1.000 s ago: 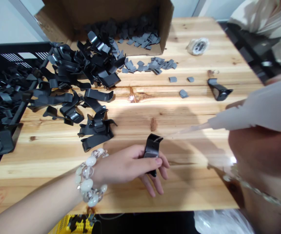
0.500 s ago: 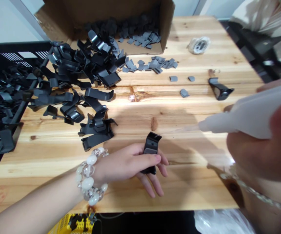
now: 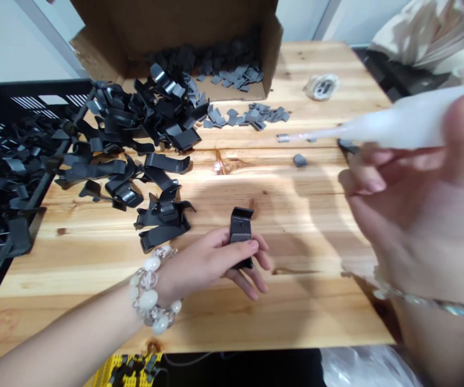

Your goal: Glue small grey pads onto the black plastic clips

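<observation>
My left hand rests on the wooden table and grips a black plastic clip upright between thumb and fingers. My right hand, close to the camera and blurred, is closed round a white glue bottle. Its long thin nozzle points left, raised well above and to the right of the clip. A pile of similar black clips lies to the upper left of my left hand.
An open cardboard box at the back holds small grey pads, and more grey pads are scattered before it. A black crate with clips stands at the left. A tape roll lies at the back right.
My right hand has lifted the glue bottle up and away from the clip, toward the camera. My left hand has kept hold of the clip, shifting slightly left.
</observation>
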Demonstrator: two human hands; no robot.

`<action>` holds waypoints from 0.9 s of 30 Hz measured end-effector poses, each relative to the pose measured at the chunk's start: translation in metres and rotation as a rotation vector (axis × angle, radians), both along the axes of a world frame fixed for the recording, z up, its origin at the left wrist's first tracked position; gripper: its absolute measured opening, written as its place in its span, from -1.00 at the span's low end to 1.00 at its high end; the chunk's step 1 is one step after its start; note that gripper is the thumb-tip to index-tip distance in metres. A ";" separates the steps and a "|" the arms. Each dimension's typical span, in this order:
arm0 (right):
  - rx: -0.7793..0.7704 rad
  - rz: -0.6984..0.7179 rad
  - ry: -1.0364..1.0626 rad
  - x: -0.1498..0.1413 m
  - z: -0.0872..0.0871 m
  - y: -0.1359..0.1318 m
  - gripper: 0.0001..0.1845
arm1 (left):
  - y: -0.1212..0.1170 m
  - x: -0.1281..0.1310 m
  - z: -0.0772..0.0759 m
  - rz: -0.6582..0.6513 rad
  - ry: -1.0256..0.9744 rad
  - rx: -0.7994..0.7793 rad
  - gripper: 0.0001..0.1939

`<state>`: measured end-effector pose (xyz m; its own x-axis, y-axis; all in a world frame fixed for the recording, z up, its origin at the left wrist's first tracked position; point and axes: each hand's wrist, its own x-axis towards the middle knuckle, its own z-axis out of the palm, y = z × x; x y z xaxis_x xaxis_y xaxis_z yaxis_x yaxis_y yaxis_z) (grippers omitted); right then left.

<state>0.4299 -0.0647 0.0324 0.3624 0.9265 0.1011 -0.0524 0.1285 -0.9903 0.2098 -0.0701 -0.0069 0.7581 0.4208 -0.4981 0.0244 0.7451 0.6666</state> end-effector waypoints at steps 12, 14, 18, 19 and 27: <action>-0.325 0.479 0.362 -0.028 -0.025 -0.003 -0.72 | 0.006 -0.002 0.000 0.096 -0.002 0.088 -0.79; -0.324 0.563 0.308 -0.032 -0.029 -0.005 -0.76 | 0.006 -0.002 -0.001 0.087 -0.003 0.097 -0.78; -0.331 0.704 0.073 -0.037 -0.031 -0.010 -0.83 | 0.005 -0.002 -0.004 0.069 -0.001 0.090 -0.77; -0.334 0.718 0.009 -0.039 -0.030 -0.011 -0.84 | 0.004 -0.001 -0.004 0.060 0.004 0.086 -0.77; -0.320 0.665 -0.246 -0.047 -0.025 -0.021 -0.91 | 0.001 0.000 -0.003 0.019 0.110 0.057 -0.80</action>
<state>0.3825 -0.0853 0.0077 -0.2784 0.9389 -0.2023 0.2079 -0.1467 -0.9671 0.2101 -0.0688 -0.0095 0.6921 0.4647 -0.5522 0.0858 0.7068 0.7022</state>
